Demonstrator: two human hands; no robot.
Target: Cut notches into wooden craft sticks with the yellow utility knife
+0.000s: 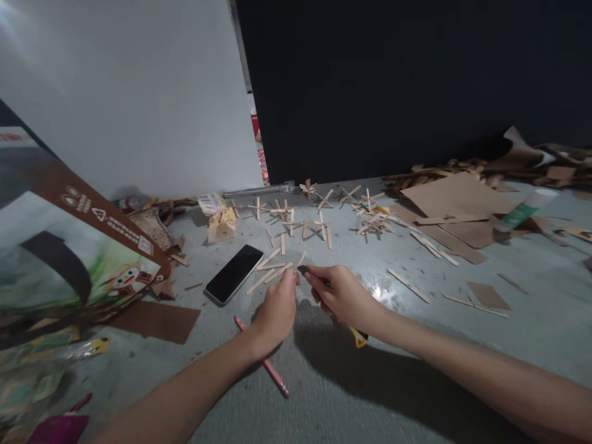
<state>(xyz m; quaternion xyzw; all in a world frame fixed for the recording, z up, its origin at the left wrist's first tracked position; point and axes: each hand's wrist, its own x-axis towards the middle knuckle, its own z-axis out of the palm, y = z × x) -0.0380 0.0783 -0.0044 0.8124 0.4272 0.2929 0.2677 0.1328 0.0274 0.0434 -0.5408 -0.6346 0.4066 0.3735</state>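
My left hand (276, 305) is closed, thumb and fingertips pressed together; whatever it pinches is hidden. Close in front of it, my right hand (343, 292) is closed on a small dark piece (302, 269), whose kind I cannot make out. The fingertips of both hands almost meet. Several thin wooden sticks (272, 272) lie just beyond my left hand. A pink pencil (276, 376) passes beneath my left wrist. Under my right wrist a yellow and black object (358, 337) shows only in part. To the left of my hands lies a black-screened phone (235, 274).
Crossed stick pieces (322, 226) spread across the back of the grey table. Cardboard sheets (456, 200) and a green-and-white glue stick (528, 209) lie at the right. A printed carton (87, 246) stands at the left, with brown cardboard (155, 320) beside it. Dark panel (416, 86) behind.
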